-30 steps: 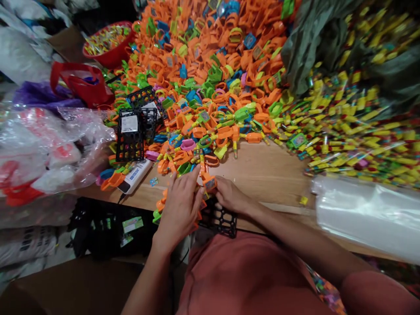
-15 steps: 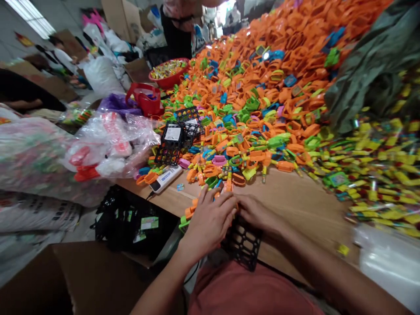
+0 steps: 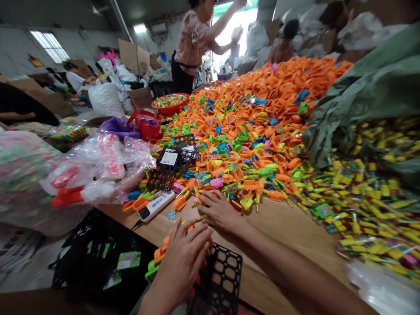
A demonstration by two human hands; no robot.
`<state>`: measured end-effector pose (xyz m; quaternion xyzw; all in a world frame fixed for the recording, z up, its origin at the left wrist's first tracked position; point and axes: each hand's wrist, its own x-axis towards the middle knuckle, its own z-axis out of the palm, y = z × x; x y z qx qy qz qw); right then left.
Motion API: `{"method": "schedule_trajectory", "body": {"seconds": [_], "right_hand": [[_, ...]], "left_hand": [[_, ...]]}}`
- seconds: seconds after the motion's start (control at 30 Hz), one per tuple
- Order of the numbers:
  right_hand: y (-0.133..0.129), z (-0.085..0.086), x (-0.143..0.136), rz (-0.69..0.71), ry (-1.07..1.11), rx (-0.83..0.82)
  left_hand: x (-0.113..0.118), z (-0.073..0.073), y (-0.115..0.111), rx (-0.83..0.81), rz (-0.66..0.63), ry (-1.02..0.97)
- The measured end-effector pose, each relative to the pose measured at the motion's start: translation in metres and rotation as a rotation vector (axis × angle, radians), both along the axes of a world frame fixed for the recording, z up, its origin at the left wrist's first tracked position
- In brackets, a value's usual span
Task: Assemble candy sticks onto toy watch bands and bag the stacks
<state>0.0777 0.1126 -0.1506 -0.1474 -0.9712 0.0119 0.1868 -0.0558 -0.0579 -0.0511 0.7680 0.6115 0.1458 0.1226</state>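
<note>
A black plastic grid tray (image 3: 226,273) lies at the table's near edge, its left part covered by orange and green toy pieces (image 3: 159,255). My left hand (image 3: 183,256) rests over these pieces with its fingers curled round them. Beyond the tray, my right hand (image 3: 219,210) reaches to the near edge of the toy pile, fingers spread over small yellow and orange pieces. The heap of orange toy watches (image 3: 243,118) has green, blue and pink ones mixed in. Two labelled black trays (image 3: 164,168) lie left of the heap, with a white power strip (image 3: 156,205) just below.
Yellow wrapped sticks (image 3: 370,210) and green cloth (image 3: 361,96) lie at the right. Clear plastic bags (image 3: 108,166) and a red handbag (image 3: 146,125) are on the left. A red basin (image 3: 170,104) stands behind, near a person (image 3: 193,39) with raised arms.
The view has tilted up and shows more of the room. My right hand has left the tray and moved forward to the pile. My left hand stays on the toy pieces.
</note>
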Motion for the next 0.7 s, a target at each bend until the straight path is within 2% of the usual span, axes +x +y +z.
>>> {"method": "schedule_trajectory", "body": {"seconds": [0.17,0.27,0.37,0.47,0.53,0.63,0.7], "right_hand": [[0.027,0.001,0.042,-0.107,-0.011,-0.011],[0.031,0.007,0.062,-0.172,-0.031,-0.074],[0.024,0.021,0.073,-0.129,-0.023,-0.166],[0.022,0.044,0.076,-0.122,0.057,-0.257],[0.030,0.063,0.073,-0.241,0.083,-0.287],[0.056,0.089,0.062,-0.608,-0.031,-0.296],[0.076,0.099,0.051,-0.827,-0.108,-0.305]], "left_hand": [[-0.007,-0.001,0.029,0.042,0.015,0.023],[-0.003,0.001,0.046,0.047,0.021,0.027],[0.000,0.001,0.055,0.057,0.011,0.014],[0.000,0.000,0.056,0.071,0.009,0.012],[-0.002,-0.002,0.056,0.077,0.016,0.020],[-0.003,-0.005,0.056,0.078,0.025,0.034],[-0.003,-0.007,0.058,0.090,0.032,0.043]]}}
